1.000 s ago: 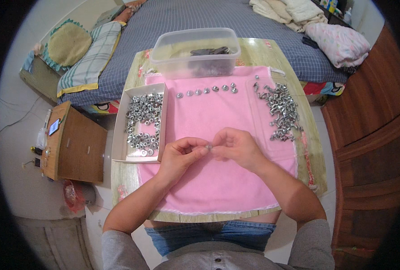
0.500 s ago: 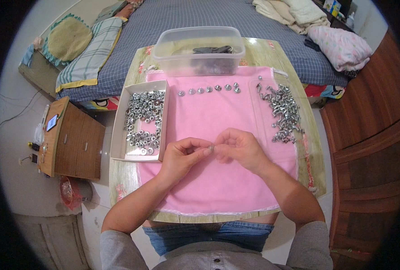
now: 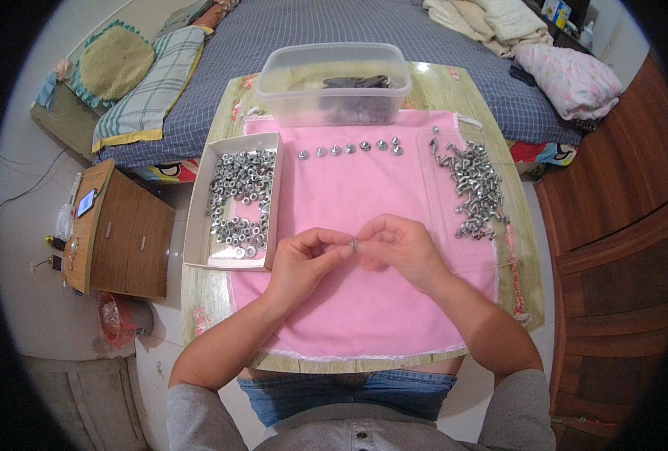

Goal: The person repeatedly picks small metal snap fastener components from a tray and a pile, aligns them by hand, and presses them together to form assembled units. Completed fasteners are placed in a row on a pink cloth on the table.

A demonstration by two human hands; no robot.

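Over the middle of the pink cloth [image 3: 349, 316], my left hand [image 3: 304, 259] pinches a small silvery metal fastener [image 3: 355, 244] between thumb and forefinger. My right hand [image 3: 409, 252] meets it from the other side, fingers closed at the same piece; its lower fingers are slightly blurred. The fingertips hide most of the fastener, so its exact form does not show. Beyond my hands lies a row of several bolts with nuts or washers on them [image 3: 349, 149]. Loose nuts [image 3: 240, 180] fill part of a white box [image 3: 274, 218] at the left. Loose bolts [image 3: 475, 180] lie heaped at the right.
Under the bolts is a shallow transparent tray [image 3: 428, 199]. A clear plastic tub [image 3: 274, 94] with dark items inside stands at the table's far edge. Behind the table [image 3: 206, 301] is a bed [image 3: 311, 22]; a wooden cabinet [image 3: 131, 240] stands at the left.
Both hands stay in nearly the same place around the fastener. My right fingers have shifted very slightly against it. The row, box and bolt heap look unchanged.
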